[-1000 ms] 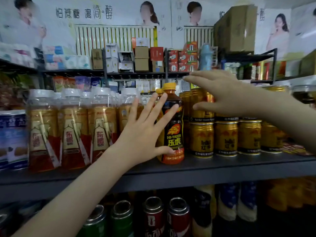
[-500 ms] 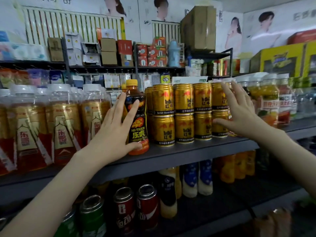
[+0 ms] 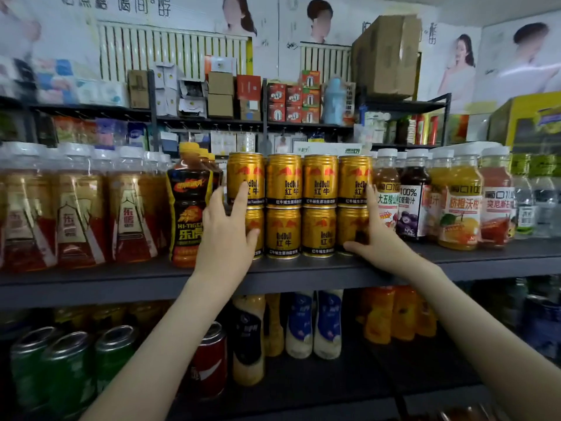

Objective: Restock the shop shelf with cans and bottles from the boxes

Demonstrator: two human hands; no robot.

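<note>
While the gold cans [image 3: 318,208] stand two rows high near the front edge of the shelf [image 3: 303,276], the left hand [image 3: 226,235] and right hand [image 3: 375,238] press flat against either end of the block. Their fingers [image 3: 243,192] are straight and grip nothing. The top row likely rests loose on the bottom one, so an uneven squeeze could tip a can forward off the edge, or nudge the dark bottle [image 3: 186,214] or the juice bottles [image 3: 387,192] just beside.
</note>
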